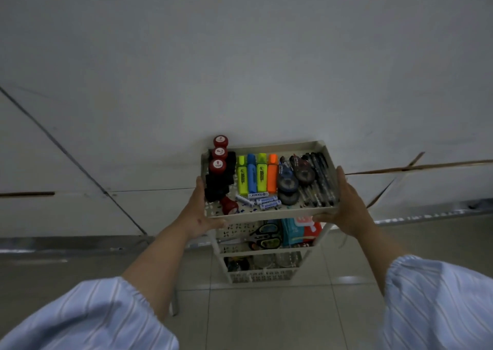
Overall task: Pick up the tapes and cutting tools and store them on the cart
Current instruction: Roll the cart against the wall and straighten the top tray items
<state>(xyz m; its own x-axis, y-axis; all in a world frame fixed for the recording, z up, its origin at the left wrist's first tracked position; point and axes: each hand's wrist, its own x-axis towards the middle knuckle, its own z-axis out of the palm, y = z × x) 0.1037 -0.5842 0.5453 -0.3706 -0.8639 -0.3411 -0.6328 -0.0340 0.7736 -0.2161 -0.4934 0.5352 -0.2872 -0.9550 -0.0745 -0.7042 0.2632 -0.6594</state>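
A beige three-tier cart (269, 214) stands against the white wall. My left hand (198, 213) grips the left end of its top tray and my right hand (346, 205) grips the right end. The top tray holds correction tape rollers (288, 183), pens (318, 181), highlighters (256, 173), batteries (262, 201) and red-capped stamps (220, 153). On the middle shelf lie scissors (265, 236) with black and yellow-green handles beside teal and red packets (300, 229). The bottom basket (260, 275) holds dim items I cannot make out.
A white wall (240, 69) rises right behind the cart, with a baseboard along the floor. Grey floor tiles (266, 317) lie in front of the cart. My striped light-blue sleeves (88, 320) fill the lower corners.
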